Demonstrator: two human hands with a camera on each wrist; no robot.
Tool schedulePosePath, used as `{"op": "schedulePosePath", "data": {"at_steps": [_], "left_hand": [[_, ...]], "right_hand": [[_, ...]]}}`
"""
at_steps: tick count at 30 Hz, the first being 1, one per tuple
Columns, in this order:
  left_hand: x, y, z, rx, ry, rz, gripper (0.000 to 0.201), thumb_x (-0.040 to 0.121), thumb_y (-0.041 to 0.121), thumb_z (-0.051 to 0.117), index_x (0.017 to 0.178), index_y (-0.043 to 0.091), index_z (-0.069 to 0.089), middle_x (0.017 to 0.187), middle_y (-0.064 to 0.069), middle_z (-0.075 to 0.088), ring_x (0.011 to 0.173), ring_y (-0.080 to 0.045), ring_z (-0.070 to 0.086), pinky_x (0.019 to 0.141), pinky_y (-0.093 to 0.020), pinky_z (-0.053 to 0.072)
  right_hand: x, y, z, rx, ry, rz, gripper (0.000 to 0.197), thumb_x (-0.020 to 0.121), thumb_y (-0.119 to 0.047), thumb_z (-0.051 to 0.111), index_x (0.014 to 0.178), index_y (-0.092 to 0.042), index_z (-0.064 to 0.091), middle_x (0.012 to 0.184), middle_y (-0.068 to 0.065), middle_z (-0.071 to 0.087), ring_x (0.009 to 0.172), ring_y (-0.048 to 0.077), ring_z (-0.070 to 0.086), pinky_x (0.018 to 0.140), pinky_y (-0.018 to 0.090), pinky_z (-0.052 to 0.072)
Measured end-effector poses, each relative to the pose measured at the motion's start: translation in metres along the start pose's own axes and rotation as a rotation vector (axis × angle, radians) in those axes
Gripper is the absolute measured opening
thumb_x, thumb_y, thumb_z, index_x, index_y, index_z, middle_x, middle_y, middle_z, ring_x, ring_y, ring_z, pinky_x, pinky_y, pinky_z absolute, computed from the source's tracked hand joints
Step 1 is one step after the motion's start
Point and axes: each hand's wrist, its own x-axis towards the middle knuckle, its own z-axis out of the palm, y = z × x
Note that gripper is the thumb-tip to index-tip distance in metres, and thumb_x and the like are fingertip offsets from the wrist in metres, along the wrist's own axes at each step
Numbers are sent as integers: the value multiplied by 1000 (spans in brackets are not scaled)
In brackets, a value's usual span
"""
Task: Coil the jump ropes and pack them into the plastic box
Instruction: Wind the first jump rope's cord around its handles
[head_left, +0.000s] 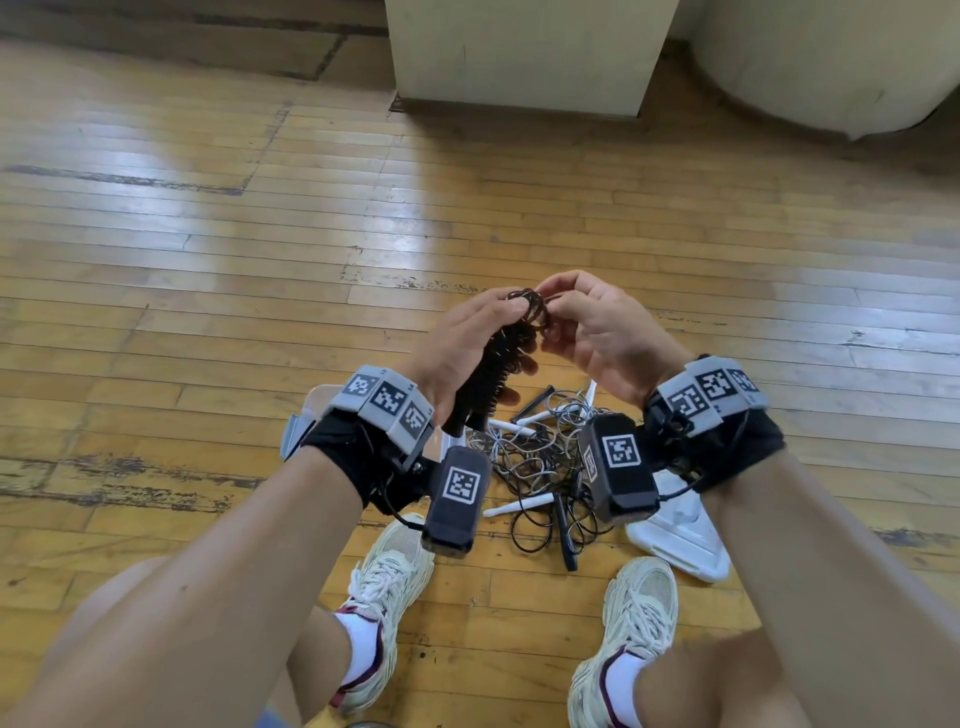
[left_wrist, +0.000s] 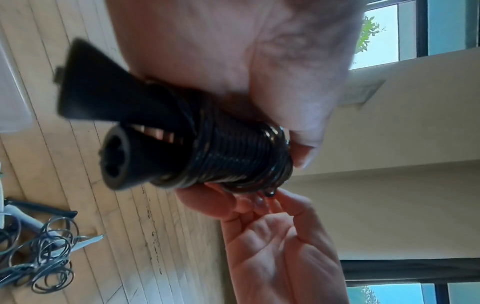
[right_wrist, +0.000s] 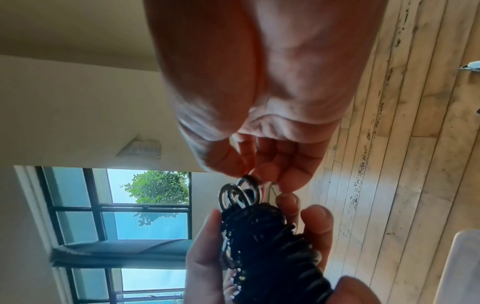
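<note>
A black jump rope (head_left: 498, 369) has its cord wound tightly round its two black handles (left_wrist: 116, 160). My left hand (head_left: 493, 332) grips this bundle at chest height, thumb on one side and fingers on the other. My right hand (head_left: 558, 312) pinches the last loose loops of cord (right_wrist: 241, 191) at the bundle's top end. On the floor below lies a tangled pile of jump ropes (head_left: 540, 467), black and grey cords with white and black handles. A clear plastic box (head_left: 306, 421) shows partly behind my left wrist.
A white plastic piece (head_left: 680, 540) lies on the wooden floor by my right shoe (head_left: 634, 623). My left shoe (head_left: 389, 587) stands just before the pile. A cream pillar base (head_left: 519, 52) and a curved wall stand farther off.
</note>
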Motion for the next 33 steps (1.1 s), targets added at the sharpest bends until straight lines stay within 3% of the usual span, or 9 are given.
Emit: {"op": "schedulePosePath", "data": {"at_steps": [5,9,11,14,19,25,30,33], "left_hand": [[0,-1,2,-109,59,-38,34,100,29,42,125,12,57,89,-12,62,72,-23,60,55,-32,48],[1,-4,8,-123,92,-39,36,99,39,47,113,9,60,82,-9,62,67,-20,58,53,-31,45],[1,-3,10,-163,130,-17,43,100,45,50,115,5,59,80,-9,61,64,-20,57,52,-31,43],[1,-1,11,-175,183,63,43,100,38,55,116,-3,59,81,-13,60,63,-24,55,51,-31,42],[-2,2,13,-164,198,158,24,100,28,57,108,8,68,76,-13,63,59,-26,58,48,-30,44],[-1,5,5,-113,163,126,21,100,36,57,99,17,66,76,-8,61,58,-22,58,50,-29,44],[1,1,-1,-90,189,111,24,101,30,53,110,12,64,80,-10,61,61,-22,59,49,-29,46],[6,0,-4,-102,275,93,30,102,31,48,118,9,61,89,-12,59,67,-23,59,53,-32,49]], "right_hand": [[-4,-1,6,-79,-67,-65,17,94,7,51,96,-9,56,83,6,58,68,13,55,67,25,52],[-4,1,10,-238,22,-113,16,94,8,53,93,-8,57,78,6,60,65,14,55,65,27,52],[-4,2,11,-297,46,-148,15,95,6,55,92,-9,58,73,3,62,61,11,55,62,27,52],[-4,4,11,-271,124,-167,14,93,6,58,92,-8,58,70,2,61,58,10,55,58,27,52],[-1,3,10,-36,208,-100,16,92,5,59,90,-10,55,71,3,58,61,12,53,59,28,53],[-2,8,10,-101,129,-148,13,95,1,59,99,-11,59,74,1,60,64,11,54,61,26,53],[-4,10,15,-279,131,-193,17,99,-6,56,112,-12,65,95,10,69,79,15,61,72,28,56],[-2,11,17,-361,119,-166,19,101,-12,56,117,-17,65,113,6,69,93,16,65,81,31,57]]}}
